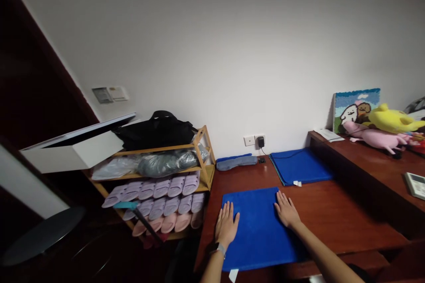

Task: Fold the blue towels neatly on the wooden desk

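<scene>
Blue cloth (255,230) on brown table (341,212), both hands (226,227) (287,211) — spread flat, palms down — touching the cloth's side edges

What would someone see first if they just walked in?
Probably the near bright blue cloth on the brown table, with the left hand and right hand resting flat at its opposite edges. Next, perhaps, the yellow plush toy and pink plush toy at the right. Then rows of lilac slippers left of the table.
</scene>
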`<move>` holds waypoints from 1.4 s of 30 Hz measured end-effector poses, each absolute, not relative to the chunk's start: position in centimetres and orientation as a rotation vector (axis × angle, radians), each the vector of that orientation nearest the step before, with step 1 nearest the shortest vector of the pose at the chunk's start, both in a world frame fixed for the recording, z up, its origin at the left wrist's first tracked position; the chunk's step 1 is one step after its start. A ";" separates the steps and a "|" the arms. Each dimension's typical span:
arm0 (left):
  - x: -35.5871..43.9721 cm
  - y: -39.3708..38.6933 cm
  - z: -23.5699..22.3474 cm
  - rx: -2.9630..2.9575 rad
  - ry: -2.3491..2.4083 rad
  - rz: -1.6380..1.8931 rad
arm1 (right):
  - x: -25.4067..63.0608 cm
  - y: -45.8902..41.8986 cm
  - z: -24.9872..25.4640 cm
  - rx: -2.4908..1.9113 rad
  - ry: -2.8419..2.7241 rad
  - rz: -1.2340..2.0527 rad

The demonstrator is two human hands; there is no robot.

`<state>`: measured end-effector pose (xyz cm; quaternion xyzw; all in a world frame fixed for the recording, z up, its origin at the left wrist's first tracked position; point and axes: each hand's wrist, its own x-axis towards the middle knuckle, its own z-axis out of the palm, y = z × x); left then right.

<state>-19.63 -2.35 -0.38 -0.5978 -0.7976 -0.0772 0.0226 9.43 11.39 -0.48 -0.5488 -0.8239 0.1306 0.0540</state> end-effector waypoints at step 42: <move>-20.1 -8.5 -1.5 -1.746 -2.550 -0.231 | 10.4 7.9 -0.7 -1.641 -2.529 0.326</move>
